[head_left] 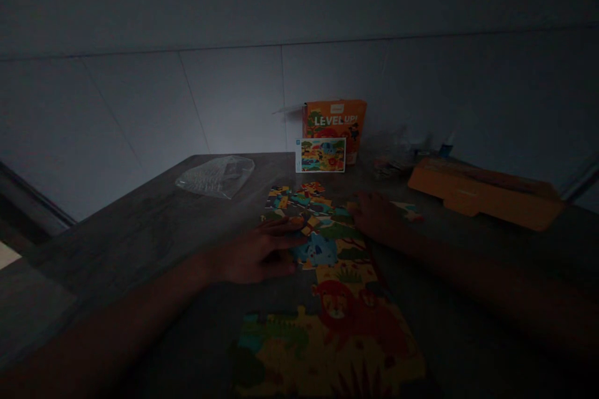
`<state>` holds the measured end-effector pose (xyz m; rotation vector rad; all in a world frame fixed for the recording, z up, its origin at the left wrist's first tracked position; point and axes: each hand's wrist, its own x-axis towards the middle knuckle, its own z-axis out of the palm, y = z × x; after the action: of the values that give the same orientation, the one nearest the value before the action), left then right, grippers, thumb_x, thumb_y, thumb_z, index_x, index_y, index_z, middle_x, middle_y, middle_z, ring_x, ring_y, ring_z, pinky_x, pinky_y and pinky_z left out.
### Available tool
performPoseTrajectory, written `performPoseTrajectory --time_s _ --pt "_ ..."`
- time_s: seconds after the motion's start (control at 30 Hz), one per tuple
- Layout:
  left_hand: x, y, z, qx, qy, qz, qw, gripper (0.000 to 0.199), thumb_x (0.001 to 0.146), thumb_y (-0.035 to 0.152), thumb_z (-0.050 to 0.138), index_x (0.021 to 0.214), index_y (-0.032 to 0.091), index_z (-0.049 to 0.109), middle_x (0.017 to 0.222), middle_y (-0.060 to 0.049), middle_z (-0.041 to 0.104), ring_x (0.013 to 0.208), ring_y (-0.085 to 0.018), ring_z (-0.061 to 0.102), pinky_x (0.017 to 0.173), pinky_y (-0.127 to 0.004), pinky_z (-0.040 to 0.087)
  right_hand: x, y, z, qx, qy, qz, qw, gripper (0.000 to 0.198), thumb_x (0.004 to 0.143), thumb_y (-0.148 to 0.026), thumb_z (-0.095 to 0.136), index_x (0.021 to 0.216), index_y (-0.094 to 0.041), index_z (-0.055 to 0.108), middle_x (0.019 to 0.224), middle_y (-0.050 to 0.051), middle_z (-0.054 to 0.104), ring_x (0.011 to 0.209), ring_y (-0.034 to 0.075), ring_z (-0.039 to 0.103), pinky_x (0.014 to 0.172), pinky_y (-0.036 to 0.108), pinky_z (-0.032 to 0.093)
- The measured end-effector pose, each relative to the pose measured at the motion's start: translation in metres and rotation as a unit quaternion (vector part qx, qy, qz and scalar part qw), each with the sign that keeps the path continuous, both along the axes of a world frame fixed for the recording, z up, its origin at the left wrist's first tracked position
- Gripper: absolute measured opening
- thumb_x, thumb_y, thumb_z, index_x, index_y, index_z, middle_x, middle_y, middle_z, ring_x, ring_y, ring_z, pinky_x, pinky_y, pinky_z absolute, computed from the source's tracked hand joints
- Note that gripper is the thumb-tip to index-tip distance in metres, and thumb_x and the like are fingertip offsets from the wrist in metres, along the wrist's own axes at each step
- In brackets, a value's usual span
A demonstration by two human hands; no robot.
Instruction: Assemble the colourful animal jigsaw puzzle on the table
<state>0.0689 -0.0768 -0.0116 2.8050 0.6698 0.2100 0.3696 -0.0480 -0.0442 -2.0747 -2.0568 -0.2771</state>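
In the head view we read "LEVEL UP!" on one orange box (pixel 335 121), one picture card (pixel 321 155) leaning against it. In front of the box, one half-built puzzle (pixel 337 287) lies on the worktop (pixel 140 224); our left hand (pixel 255 252) presses flat on it, right hand (pixel 374 215) rests loosely curled at its edge.

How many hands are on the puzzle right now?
2. The left hand lies flat on the puzzle at its left edge; the right hand rests at its upper right edge. The picture is dim, so fingertips are hard to make out.
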Motion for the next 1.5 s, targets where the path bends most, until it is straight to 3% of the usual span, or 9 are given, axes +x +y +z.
performPoseTrajectory --time_s 0.17,0.37,0.57,0.8,0.97,1.1,1.2,1.37,1.5 --pt "-0.001 0.005 -0.008 0.006 -0.057 0.028 0.998 0.049 0.100 0.036 0.059 0.147 0.023 0.053 0.159 -0.012 0.043 0.147 -0.029 0.041 0.119 -0.049 0.039 0.000 0.005 -0.003 -0.001 0.006 -0.014 1.000 0.035 0.103 -0.033 0.045 0.125 -0.011 0.062 0.119 0.020 0.063 0.110 0.033 0.061 0.087 0.039 0.047" --pt "-0.010 0.031 -0.023 0.084 -0.079 0.219 0.969 0.040 0.097 0.037 0.059 0.130 0.015 0.066 0.137 -0.016 0.061 0.127 -0.031 0.060 0.110 -0.046 0.049 0.014 0.008 -0.005 0.002 -0.032 0.041 0.999 0.029 0.099 -0.024 0.047 0.117 -0.010 0.066 0.112 0.019 0.064 0.104 0.032 0.061 0.086 0.040 0.047" --pt "-0.016 0.043 -0.022 0.069 -0.079 0.238 0.966 0.030 0.092 0.019 0.055 0.116 0.017 0.074 0.124 -0.012 0.070 0.119 -0.028 0.065 0.109 -0.044 0.049 0.008 -0.003 0.002 0.038 -0.054 0.087 0.994 0.030 0.098 -0.020 0.045 0.115 -0.007 0.067 0.111 0.023 0.063 0.105 0.036 0.057 0.088 0.046 0.046" --pt "-0.015 0.046 -0.021 0.066 -0.151 0.288 0.943 0.045 0.079 0.017 0.069 0.124 0.014 0.069 0.112 -0.014 0.067 0.098 -0.026 0.068 0.088 -0.039 0.059 -0.017 -0.022 0.001 0.128 0.018 0.278 0.952 0.038 0.095 -0.029 0.055 0.127 -0.011 0.063 0.125 0.019 0.061 0.115 0.032 0.055 0.101 0.046 0.046" --pt "-0.006 0.030 -0.015 0.058 -0.241 0.246 0.937 0.040 0.088 0.019 0.058 0.127 0.017 0.064 0.103 -0.008 0.063 0.088 -0.020 0.065 0.079 -0.033 0.057 -0.013 -0.020 -0.006 0.087 0.034 0.205 0.974 0.047 0.094 -0.035 0.057 0.132 -0.008 0.060 0.121 0.020 0.065 0.113 0.035 0.059 0.100 0.050 0.046" --pt "-0.001 0.017 -0.014 -0.019 -0.289 0.205 0.935 0.049 0.093 0.026 0.055 0.140 0.017 0.050 0.101 -0.006 0.066 0.086 -0.020 0.066 0.077 -0.033 0.057 -0.011 -0.014 -0.006 0.055 0.095 0.201 0.973 0.043 0.090 -0.031 0.062 0.129 -0.011 0.061 0.126 0.018 0.064 0.116 0.035 0.058 0.103 0.050 0.044" --pt "-0.002 0.015 -0.015 -0.052 -0.253 0.202 0.945 0.050 0.094 0.025 0.054 0.143 0.019 0.046 0.105 -0.007 0.068 0.087 -0.020 0.068 0.078 -0.034 0.058 -0.010 -0.010 -0.004 0.032 0.165 0.183 0.969 0.043 0.085 -0.029 0.068 0.125 -0.014 0.062 0.125 0.016 0.065 0.116 0.033 0.060 0.101 0.046 0.046" --pt "-0.007 0.019 -0.017 0.021 -0.150 0.180 0.972 0.038 0.095 0.023 0.051 0.133 0.019 0.058 0.127 -0.013 0.061 0.112 -0.025 0.064 0.099 -0.041 0.054 -0.008 -0.007 -0.002 0.005 0.197 0.158 0.967 0.053 0.080 -0.027 0.075 0.130 -0.017 0.060 0.114 0.011 0.070 0.104 0.029 0.065 0.090 0.040 0.052" --pt "-0.009 0.019 -0.018 0.066 -0.069 0.173 0.980 0.030 0.098 0.023 0.049 0.121 0.017 0.067 0.122 -0.014 0.063 0.117 -0.028 0.062 0.104 -0.044 0.052 -0.010 -0.009 -0.001 0.004 0.197 0.161 0.967 0.055 0.080 -0.027 0.076 0.132 -0.018 0.059 0.119 0.011 0.067 0.107 0.028 0.064 0.091 0.040 0.051"
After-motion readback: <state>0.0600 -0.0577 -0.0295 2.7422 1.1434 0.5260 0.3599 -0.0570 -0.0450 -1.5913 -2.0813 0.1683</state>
